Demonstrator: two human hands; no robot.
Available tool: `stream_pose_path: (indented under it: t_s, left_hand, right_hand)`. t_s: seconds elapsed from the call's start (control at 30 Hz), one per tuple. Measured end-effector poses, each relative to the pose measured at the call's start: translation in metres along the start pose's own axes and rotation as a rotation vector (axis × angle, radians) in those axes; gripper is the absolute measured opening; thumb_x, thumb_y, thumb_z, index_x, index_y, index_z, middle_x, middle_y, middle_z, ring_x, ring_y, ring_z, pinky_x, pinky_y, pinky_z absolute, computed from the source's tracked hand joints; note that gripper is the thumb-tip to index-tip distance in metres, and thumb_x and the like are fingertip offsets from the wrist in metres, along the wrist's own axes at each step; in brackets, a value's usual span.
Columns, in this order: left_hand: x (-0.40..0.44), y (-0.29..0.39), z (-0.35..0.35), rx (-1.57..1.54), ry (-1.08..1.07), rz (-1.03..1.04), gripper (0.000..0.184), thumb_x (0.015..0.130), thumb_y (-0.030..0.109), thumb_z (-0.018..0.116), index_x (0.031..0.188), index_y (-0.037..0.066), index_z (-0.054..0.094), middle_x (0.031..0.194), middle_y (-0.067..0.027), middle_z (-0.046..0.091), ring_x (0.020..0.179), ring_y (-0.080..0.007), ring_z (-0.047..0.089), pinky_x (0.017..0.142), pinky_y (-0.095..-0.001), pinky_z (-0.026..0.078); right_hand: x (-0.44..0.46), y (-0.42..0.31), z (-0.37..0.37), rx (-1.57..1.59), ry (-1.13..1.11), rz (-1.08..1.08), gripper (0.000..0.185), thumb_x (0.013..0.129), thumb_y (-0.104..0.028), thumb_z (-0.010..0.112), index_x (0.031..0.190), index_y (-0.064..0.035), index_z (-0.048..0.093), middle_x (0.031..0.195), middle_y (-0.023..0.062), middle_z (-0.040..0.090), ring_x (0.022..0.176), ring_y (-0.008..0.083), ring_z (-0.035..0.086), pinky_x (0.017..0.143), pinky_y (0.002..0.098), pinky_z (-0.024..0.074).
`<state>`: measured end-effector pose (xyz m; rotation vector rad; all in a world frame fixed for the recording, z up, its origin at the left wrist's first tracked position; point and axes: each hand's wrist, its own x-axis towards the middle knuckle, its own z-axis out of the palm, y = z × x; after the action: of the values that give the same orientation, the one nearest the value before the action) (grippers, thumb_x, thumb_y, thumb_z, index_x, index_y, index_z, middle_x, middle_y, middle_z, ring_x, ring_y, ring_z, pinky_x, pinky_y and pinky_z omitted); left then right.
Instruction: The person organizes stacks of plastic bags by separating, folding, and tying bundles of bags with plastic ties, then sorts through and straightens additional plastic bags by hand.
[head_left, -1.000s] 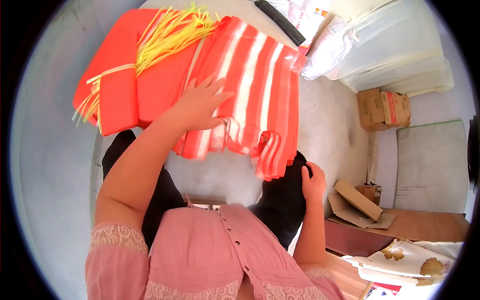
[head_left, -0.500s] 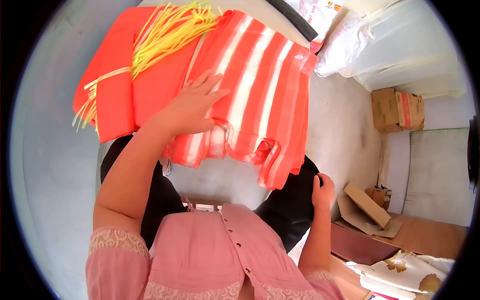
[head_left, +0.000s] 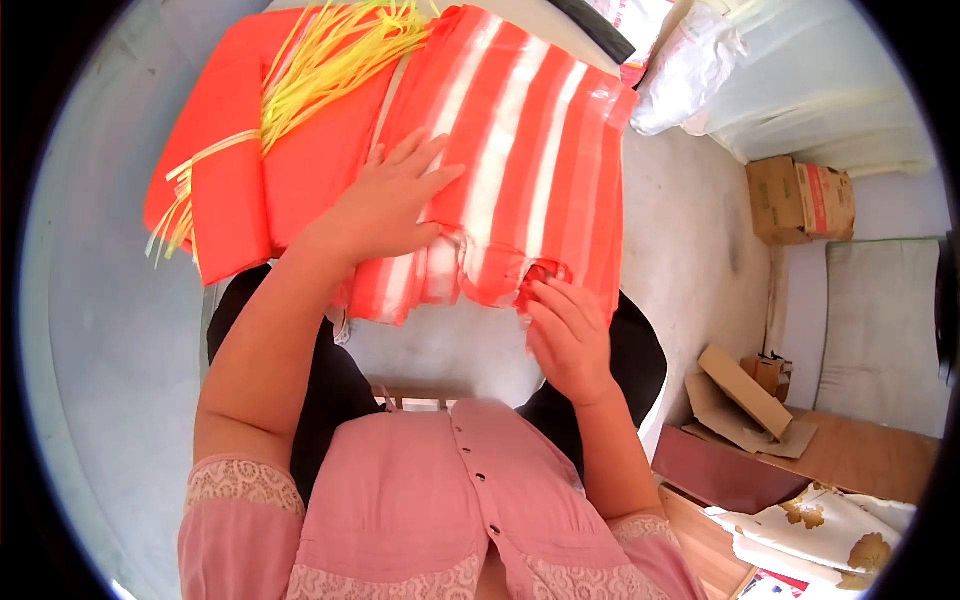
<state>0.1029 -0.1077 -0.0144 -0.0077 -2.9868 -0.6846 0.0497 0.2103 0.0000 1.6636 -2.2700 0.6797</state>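
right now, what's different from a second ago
The right hand has left the right knee and moved inward and forward to the near edge of the striped plastic stack; whether its fingers grip it is unclear. The left hand stays spread on the stack, and the yellow strips still lie on the red bundle.

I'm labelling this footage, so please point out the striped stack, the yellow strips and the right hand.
Striped stack (head_left: 515,140): head view, middle of its upper face.
Yellow strips (head_left: 335,75): head view, middle of the bundle.
Right hand (head_left: 575,345): head view, back of the hand.
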Motion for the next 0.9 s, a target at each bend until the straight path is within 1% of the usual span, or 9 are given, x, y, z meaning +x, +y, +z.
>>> stream_pose_path:
  t_s: [0.1,0.13,0.23,0.43,0.53,0.63,0.73,0.83,0.9]
  left_hand:
    - [-0.001,0.0,-0.001,-0.01,-0.002,-0.007,0.076,0.087,0.029,0.075,0.156,0.014,0.049,0.171,-0.0166,0.029,0.161,-0.0383,0.018,0.126,-0.0652,0.021]
    - [-0.002,0.0,-0.002,-0.016,-0.004,-0.01,0.076,0.087,0.03,0.076,0.157,0.015,0.048,0.171,-0.0163,0.029,0.161,-0.038,0.018,0.125,-0.0656,0.021]
    - [-0.002,-0.004,0.0,0.003,-0.007,-0.001,0.079,0.087,0.034,0.078,0.157,0.015,0.048,0.171,-0.0159,0.029,0.161,-0.0372,0.018,0.126,-0.066,0.021]
    - [-0.003,-0.001,-0.003,0.052,-0.007,0.007,0.083,0.086,0.043,0.082,0.157,0.016,0.048,0.171,-0.0154,0.03,0.161,-0.0371,0.018,0.127,-0.0647,0.02]
    - [-0.002,0.002,-0.001,0.037,0.084,0.092,0.076,0.085,0.037,0.082,0.152,0.015,0.054,0.165,-0.0152,0.041,0.159,-0.0372,0.024,0.127,-0.063,0.021]
    - [0.004,0.006,0.001,-0.054,0.117,0.231,0.062,0.083,0.032,0.083,0.139,0.013,0.065,0.154,-0.0122,0.054,0.155,-0.0367,0.034,0.126,-0.0612,0.026]
    - [0.01,0.02,0.01,-0.184,0.099,0.305,0.043,0.081,0.024,0.082,0.12,0.01,0.073,0.137,-0.0077,0.065,0.15,-0.0353,0.042,0.124,-0.0601,0.03]
    - [0.017,0.037,0.013,-0.05,-0.002,0.326,0.028,0.082,0.017,0.079,0.108,0.01,0.074,0.125,-0.0049,0.069,0.146,-0.0329,0.046,0.123,-0.0591,0.032]
    - [0.024,0.044,0.019,-0.059,-0.032,0.303,0.023,0.083,0.014,0.076,0.105,0.01,0.074,0.119,-0.0046,0.069,0.145,-0.0318,0.048,0.122,-0.0593,0.033]
  right_hand:
    - [0.031,-0.006,0.022,0.013,-0.062,0.075,0.041,0.078,-0.008,0.081,0.116,-0.0036,0.068,0.129,0.0156,0.068,0.121,0.0366,0.062,0.101,0.0493,0.0513]
    - [0.035,-0.004,0.026,0.015,-0.135,0.121,0.046,0.079,-0.009,0.082,0.122,-0.0029,0.066,0.135,0.0163,0.064,0.128,0.0365,0.058,0.104,0.0498,0.0493]
    - [0.036,0.002,0.038,0.082,-0.184,0.22,0.046,0.079,-0.009,0.082,0.121,-0.002,0.066,0.133,0.015,0.066,0.126,0.0366,0.06,0.106,0.0497,0.0486]
    - [0.027,0.009,0.047,0.131,-0.077,0.216,0.037,0.085,-0.006,0.078,0.12,-0.0018,0.069,0.121,0.017,0.071,0.12,0.0389,0.064,0.104,0.0483,0.0503]
    - [0.025,0.014,0.054,0.259,-0.026,0.362,0.026,0.094,-0.005,0.071,0.12,-0.0014,0.07,0.115,0.0148,0.073,0.109,0.031,0.07,0.094,0.0426,0.0556]
    - [0.046,-0.005,0.034,0.727,-0.087,0.95,0.021,0.103,-0.009,0.062,0.12,-0.0017,0.07,0.109,0.0096,0.073,0.093,0.0188,0.071,0.079,0.0336,0.0575]
    - [0.05,0.0,0.032,0.895,-0.063,1.099,0.023,0.107,-0.013,0.056,0.121,-0.0019,0.07,0.105,0.0054,0.071,0.082,0.0105,0.065,0.068,0.0273,0.0546]
    - [0.054,0.003,0.032,0.922,-0.026,1.111,0.024,0.109,-0.014,0.057,0.12,0.0002,0.072,0.096,-0.0003,0.07,0.083,0.0075,0.062,0.072,0.0257,0.0529]
    - [0.054,0.008,0.033,0.903,-0.064,1.142,0.024,0.107,-0.013,0.059,0.124,0.0,0.071,0.098,0.0007,0.07,0.084,0.0081,0.063,0.073,0.0262,0.0534]
